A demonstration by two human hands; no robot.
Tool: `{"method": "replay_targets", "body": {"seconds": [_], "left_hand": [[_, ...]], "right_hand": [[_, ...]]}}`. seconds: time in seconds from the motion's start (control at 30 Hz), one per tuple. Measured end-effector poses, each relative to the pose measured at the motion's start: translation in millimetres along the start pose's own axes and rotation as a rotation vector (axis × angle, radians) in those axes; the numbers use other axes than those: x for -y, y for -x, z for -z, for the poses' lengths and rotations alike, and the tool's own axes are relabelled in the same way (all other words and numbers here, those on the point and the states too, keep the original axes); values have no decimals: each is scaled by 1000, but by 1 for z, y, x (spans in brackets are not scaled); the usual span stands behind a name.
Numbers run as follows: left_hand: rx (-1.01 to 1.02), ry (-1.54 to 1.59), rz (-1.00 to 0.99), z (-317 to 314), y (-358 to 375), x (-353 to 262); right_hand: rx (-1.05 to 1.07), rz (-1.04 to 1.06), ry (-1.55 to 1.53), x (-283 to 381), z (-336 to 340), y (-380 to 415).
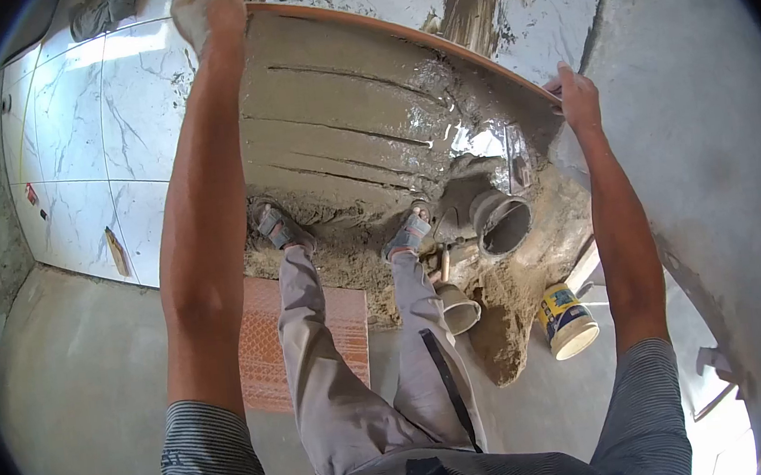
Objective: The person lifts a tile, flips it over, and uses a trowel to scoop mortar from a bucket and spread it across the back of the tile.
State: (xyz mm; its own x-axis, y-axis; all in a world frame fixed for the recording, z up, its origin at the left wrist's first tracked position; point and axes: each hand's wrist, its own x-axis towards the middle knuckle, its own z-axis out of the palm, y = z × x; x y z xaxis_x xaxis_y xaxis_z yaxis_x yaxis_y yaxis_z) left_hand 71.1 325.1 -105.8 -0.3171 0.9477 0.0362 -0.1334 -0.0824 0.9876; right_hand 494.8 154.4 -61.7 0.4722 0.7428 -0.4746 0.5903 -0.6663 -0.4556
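Head view: left hand (208,16) and right hand (576,100) curl closed on opposite ends of 1 tile (397,28), at the grooved mortar's (331,105) far edge. If 1 grip slips (left fingertips unseen), a dropped corner could gouge the mortar.

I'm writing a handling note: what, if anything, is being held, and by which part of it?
A large flat tile with an orange-brown edge, held at opposite ends of that edge: left hand at one, right hand at the other.
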Motion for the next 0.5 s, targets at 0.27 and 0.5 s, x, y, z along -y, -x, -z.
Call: {"method": "replay_targets", "body": {"seconds": [0.27,0.5], "left_hand": [[-76,-131,56,-5,4,-4],[-7,-153,-40,3,-8,0]], "right_hand": [[29,49,8,-8,1,-4],[6,96,33,1,-3,-3]]}}
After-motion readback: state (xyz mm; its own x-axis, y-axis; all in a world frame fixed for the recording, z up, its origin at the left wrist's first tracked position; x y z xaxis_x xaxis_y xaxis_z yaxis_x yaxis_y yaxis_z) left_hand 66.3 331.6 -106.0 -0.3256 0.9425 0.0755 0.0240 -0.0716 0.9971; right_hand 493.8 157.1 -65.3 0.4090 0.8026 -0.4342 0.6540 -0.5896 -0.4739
